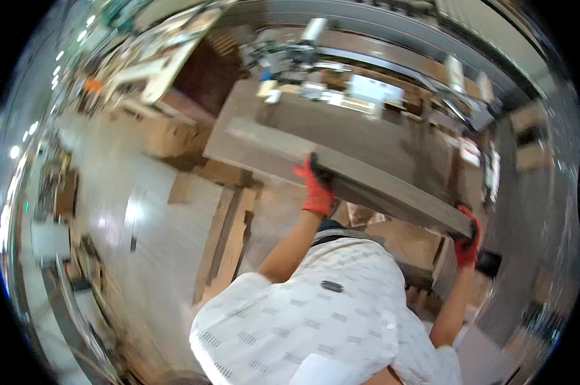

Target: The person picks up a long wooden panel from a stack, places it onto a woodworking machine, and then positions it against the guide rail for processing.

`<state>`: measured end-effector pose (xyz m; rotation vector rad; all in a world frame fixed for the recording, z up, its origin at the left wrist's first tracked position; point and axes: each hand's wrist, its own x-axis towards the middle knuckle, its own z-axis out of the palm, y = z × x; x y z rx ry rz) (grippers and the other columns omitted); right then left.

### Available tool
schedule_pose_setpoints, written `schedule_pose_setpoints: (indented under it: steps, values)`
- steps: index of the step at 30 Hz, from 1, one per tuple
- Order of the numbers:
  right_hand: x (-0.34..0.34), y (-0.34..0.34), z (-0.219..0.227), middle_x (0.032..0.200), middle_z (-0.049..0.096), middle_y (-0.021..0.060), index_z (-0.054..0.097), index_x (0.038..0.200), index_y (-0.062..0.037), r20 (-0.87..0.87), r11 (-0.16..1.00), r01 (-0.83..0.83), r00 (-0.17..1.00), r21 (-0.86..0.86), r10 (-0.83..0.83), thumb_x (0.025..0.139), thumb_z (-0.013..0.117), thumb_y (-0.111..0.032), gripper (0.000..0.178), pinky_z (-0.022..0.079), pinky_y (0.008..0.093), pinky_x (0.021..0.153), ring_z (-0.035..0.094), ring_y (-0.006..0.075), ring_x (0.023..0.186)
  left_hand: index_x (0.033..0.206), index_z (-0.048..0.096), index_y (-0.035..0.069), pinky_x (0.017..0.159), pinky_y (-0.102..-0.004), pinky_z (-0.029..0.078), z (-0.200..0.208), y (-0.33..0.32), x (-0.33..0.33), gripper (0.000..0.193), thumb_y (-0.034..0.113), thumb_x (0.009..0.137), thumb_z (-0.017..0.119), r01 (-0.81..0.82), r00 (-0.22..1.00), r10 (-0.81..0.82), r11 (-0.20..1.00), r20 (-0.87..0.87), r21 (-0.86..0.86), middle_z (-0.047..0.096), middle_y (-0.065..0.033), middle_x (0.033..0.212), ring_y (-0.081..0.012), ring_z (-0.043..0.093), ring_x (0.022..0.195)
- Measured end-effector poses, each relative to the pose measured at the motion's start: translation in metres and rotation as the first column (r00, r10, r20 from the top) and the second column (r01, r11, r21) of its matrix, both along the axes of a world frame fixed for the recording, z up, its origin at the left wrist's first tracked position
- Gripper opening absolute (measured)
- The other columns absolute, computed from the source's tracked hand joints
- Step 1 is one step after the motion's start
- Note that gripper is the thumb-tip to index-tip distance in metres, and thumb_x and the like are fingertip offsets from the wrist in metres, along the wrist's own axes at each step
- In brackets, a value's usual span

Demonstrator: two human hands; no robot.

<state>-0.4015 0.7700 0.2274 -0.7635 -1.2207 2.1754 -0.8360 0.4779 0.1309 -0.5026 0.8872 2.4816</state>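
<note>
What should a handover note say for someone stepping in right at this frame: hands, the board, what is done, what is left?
Left hand, in a red glove, grips the near edge of the long grey board about midway along it.
Right hand, also red-gloved, is closed around the board's right-hand corner.
The board is held up off the floor in front of the person's white patterned shirt, tilted across the view.
Below lie flat cardboard and wood pieces on the pale floor; a cluttered workbench stands behind.
Done: board lifted and carried in both hands.
Left: it is not yet set down anywhere.
</note>
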Motion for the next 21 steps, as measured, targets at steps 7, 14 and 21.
schedule_pose_setpoints:
  steps: [7,14,21]
  values:
    - [-0.018,-0.029,-0.058,0.161,0.053,0.0066,0.067,0.146,-0.0176,-0.049,0.976,0.120,0.992,0.179,-0.113,0.106,0.056,-0.065,0.063,0.033,0.0507,0.127,0.044,0.0253,0.152,0.159,0.044,0.013,0.126,-0.0506,0.033,-0.019,-0.017,-0.019,0.064,0.037,0.104,0.068,0.510,0.830,-0.526,0.850,-0.184,-0.130,0.046,-0.0118,0.158,-0.0296,0.044,0.145]
    - [-0.021,0.004,-0.138,0.126,0.071,0.0047,0.073,0.127,-0.0107,-0.198,0.339,0.624,0.631,0.704,-0.750,0.111,0.052,-0.040,0.039,0.046,0.0396,0.109,0.061,0.0205,0.123,0.161,0.042,0.015,0.121,-0.0498,0.038,-0.029,0.070,0.003,0.066,0.033,0.103,0.069,0.664,0.468,-0.839,0.541,-0.277,-0.517,0.047,-0.0117,0.157,-0.0298,0.047,0.142]
    - [0.076,-0.157,-0.182,0.103,0.070,-0.0034,0.074,0.125,-0.0151,-0.034,0.497,0.863,0.496,-0.097,-0.868,0.108,0.058,-0.056,0.047,0.051,0.0343,0.083,0.061,0.0105,0.090,0.163,0.040,0.017,0.116,-0.0490,0.043,-0.036,0.049,0.027,0.068,0.029,0.102,0.070,0.597,0.283,-0.912,0.410,-0.298,-0.690,0.047,-0.0116,0.156,-0.0300,0.050,0.139]
